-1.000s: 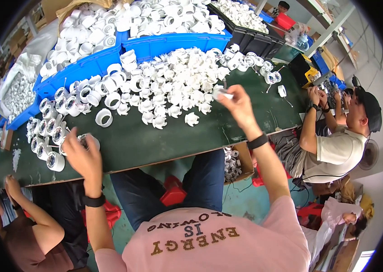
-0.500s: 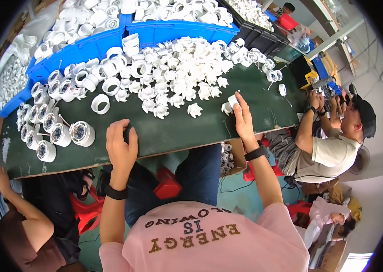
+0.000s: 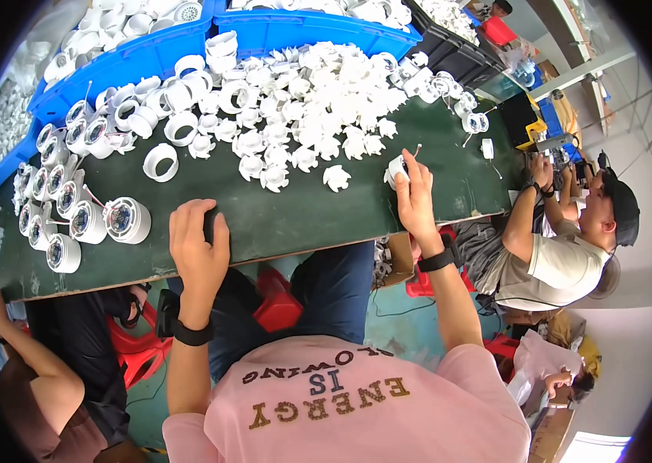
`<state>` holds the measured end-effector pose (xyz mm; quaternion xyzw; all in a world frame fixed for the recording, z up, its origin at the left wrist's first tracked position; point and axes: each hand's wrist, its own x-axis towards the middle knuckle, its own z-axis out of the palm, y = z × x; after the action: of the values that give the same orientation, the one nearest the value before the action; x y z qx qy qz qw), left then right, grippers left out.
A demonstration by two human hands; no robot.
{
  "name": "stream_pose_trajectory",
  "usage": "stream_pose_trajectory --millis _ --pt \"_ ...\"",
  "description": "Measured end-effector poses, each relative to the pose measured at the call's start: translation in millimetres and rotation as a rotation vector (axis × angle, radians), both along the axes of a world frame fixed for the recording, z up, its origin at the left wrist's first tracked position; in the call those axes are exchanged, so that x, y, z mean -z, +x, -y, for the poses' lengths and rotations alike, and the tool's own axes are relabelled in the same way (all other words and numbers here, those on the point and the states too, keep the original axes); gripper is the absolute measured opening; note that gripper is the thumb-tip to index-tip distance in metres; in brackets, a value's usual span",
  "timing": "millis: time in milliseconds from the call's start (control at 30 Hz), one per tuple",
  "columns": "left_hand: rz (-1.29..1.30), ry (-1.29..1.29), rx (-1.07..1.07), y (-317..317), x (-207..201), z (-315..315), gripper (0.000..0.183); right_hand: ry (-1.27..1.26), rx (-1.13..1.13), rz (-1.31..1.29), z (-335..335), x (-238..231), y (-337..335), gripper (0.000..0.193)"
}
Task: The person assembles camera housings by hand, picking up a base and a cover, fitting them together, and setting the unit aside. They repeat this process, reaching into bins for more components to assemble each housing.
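Note:
My right hand [image 3: 417,202] is closed on a small white round plastic part [image 3: 396,170] above the near side of the green table [image 3: 264,220]. Its fingers hide much of the part; a thin wire sticks up beside the fingertips. My left hand [image 3: 198,238] rests at the table's front edge, fingers extended and thumb apart. I cannot make out the dark patch between its thumb and fingers. Between my hands lies a loose white claw-edged part [image 3: 336,178]. Left of it, a white ring [image 3: 161,163] sits apart from the others.
White claw-edged parts [image 3: 326,100] lie heaped mid-table. Blue bins [image 3: 318,32] of white parts and a black bin [image 3: 457,58] stand behind. Assembled round white units [image 3: 127,220] cluster at left. A co-worker [image 3: 573,239] sits right; another person's arm [image 3: 33,351] shows left.
The view has shifted slightly. The part in my right hand has turned, and a wire now shows beside my fingers. My left hand stays by the table edge.

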<state>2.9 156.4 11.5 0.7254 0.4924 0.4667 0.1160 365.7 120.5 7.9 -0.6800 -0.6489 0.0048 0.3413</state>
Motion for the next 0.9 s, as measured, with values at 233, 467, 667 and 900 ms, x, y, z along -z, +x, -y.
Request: stream_pose_trajectory --millis 233,467,667,900 --pt "0.069 -0.049 0.027 16.0 -14.9 6.4 0.019 -0.066 -0.048 0.101 -4.7 -15.7 6.0 0.046" --pt "0.395 -0.635 0.52 84.8 -39.0 34.8 0.047 -0.018 -0.389 -0.069 2.0 -76.1 -73.4 0.086" --pt "0.488 -0.579 0.577 98.9 -31.3 16.6 0.051 0.04 -0.749 0.163 -9.5 -100.4 -89.9 0.07" --pt "0.82 -0.952 0.477 40.4 -41.8 29.0 0.035 0.267 -0.017 0.109 -151.2 -55.0 56.5 0.045"
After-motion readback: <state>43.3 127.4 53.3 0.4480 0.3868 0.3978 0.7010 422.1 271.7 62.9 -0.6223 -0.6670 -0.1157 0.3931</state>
